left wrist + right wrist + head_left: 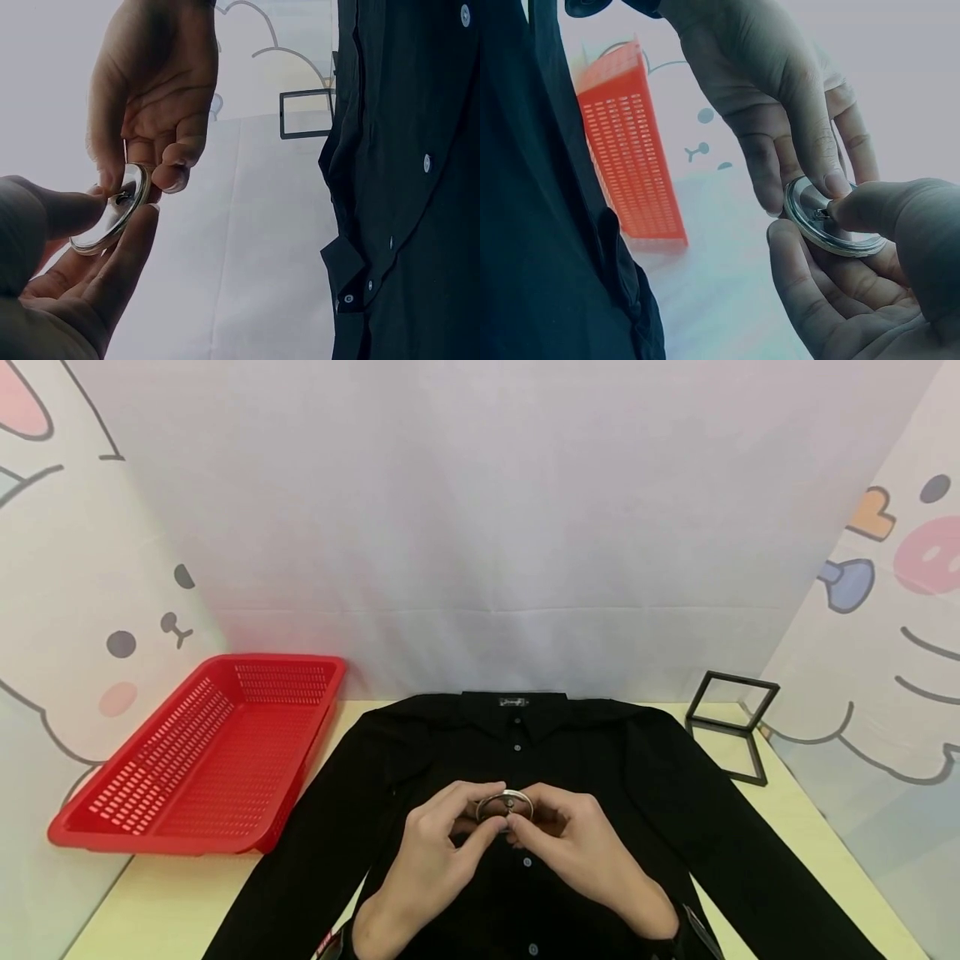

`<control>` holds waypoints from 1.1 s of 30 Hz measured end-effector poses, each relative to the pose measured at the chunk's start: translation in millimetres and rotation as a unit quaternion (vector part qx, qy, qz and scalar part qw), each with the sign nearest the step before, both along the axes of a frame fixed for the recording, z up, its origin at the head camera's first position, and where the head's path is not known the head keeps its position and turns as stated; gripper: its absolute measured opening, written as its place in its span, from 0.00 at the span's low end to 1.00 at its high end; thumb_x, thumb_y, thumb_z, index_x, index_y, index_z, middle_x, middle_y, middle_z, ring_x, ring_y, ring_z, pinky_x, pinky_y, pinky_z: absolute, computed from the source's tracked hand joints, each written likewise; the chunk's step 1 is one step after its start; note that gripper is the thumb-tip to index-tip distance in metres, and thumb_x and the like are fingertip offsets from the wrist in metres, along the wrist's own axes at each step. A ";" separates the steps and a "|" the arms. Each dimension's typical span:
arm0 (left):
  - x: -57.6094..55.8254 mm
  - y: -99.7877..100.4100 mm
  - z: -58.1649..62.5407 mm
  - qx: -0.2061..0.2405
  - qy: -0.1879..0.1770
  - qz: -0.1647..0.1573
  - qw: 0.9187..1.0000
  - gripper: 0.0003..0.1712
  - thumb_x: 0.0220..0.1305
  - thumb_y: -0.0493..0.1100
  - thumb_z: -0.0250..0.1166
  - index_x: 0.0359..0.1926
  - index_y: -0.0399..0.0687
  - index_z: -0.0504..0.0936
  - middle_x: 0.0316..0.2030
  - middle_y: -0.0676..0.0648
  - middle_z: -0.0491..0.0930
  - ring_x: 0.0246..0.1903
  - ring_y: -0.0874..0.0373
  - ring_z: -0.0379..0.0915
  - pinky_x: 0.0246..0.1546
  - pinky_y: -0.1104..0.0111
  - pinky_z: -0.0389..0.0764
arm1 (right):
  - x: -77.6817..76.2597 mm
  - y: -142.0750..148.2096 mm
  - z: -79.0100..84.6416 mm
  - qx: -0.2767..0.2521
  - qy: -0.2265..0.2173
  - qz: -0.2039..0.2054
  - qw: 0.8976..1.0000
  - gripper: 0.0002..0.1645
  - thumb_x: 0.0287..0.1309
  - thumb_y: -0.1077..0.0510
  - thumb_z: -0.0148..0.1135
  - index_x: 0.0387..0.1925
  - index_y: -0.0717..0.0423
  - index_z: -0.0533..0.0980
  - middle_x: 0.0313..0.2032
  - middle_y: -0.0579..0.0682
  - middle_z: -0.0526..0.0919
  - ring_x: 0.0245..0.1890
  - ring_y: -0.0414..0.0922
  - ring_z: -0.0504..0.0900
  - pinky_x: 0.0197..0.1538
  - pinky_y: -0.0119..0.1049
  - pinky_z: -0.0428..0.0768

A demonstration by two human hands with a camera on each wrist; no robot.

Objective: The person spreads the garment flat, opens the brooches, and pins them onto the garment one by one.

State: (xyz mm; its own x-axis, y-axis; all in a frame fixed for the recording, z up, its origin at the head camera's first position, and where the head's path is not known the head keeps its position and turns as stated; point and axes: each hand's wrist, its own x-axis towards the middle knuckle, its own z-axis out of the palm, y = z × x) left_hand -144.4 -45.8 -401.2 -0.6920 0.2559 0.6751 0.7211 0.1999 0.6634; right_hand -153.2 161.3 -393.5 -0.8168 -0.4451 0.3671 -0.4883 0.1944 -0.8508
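Observation:
Both hands hold a round metal pin badge [493, 808] over the middle of a black button-up shirt [592, 752], which lies spread with its collar at the far side. My left hand [429, 860] grips the left part of the rim between thumb and fingers. From the other side my right hand [592, 858] pinches the badge. In the left wrist view the disc [105, 231] is tilted, its shiny back showing. Both thumbs meet at a small metal clasp [821, 214] in its centre, partly covered by the thumb tips.
A red plastic basket [296, 802] stands on the left of the pale yellow table [172, 893]. At the back right is a black square frame [723, 727] with a second frame part lying below it. A light cloth backdrop [487, 527] rises behind the table.

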 end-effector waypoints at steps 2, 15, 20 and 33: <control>0.5 -0.2 0.3 0.000 -0.002 -0.001 1.000 0.22 0.63 0.29 0.71 0.58 0.42 0.82 0.43 0.45 0.84 0.36 0.59 0.86 0.35 0.74 0.87 | 0.1 -0.1 -0.1 0.001 0.001 0.001 1.000 0.06 0.72 0.63 0.61 0.46 0.55 0.82 0.36 0.51 0.86 0.32 0.43 0.88 0.35 0.36 0.88; 2.6 -0.6 -0.4 0.002 -0.018 -0.004 1.000 0.22 0.63 0.30 0.71 0.58 0.44 0.82 0.43 0.45 0.84 0.38 0.59 0.86 0.35 0.74 0.87 | 1.5 -0.7 -0.9 0.003 0.001 -0.002 1.000 0.04 0.72 0.61 0.62 0.44 0.52 0.81 0.35 0.48 0.85 0.31 0.41 0.87 0.34 0.36 0.88; 2.3 -0.1 -0.1 0.002 -0.012 -0.007 1.000 0.22 0.63 0.30 0.71 0.58 0.44 0.82 0.43 0.44 0.84 0.38 0.58 0.86 0.35 0.74 0.87 | 2.2 -0.9 -1.0 0.005 -0.002 -0.006 1.000 0.03 0.72 0.60 0.63 0.44 0.50 0.81 0.35 0.47 0.85 0.31 0.40 0.87 0.34 0.36 0.88; 2.9 -0.1 1.9 0.000 0.006 0.007 1.000 0.22 0.63 0.30 0.72 0.58 0.44 0.82 0.43 0.45 0.85 0.35 0.60 0.85 0.34 0.75 0.86 | 2.5 -0.7 1.6 -0.002 0.011 0.003 1.000 0.05 0.72 0.62 0.62 0.45 0.53 0.82 0.35 0.49 0.85 0.31 0.37 0.86 0.33 0.35 0.87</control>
State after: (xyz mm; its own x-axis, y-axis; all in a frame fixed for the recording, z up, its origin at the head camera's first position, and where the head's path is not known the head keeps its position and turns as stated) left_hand -141.5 -45.9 -399.3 -0.6876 0.2471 0.6827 0.7258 0.2099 0.6551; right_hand -150.7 160.6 -391.9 -0.8059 -0.4483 0.3868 -0.5080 0.1880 -0.8406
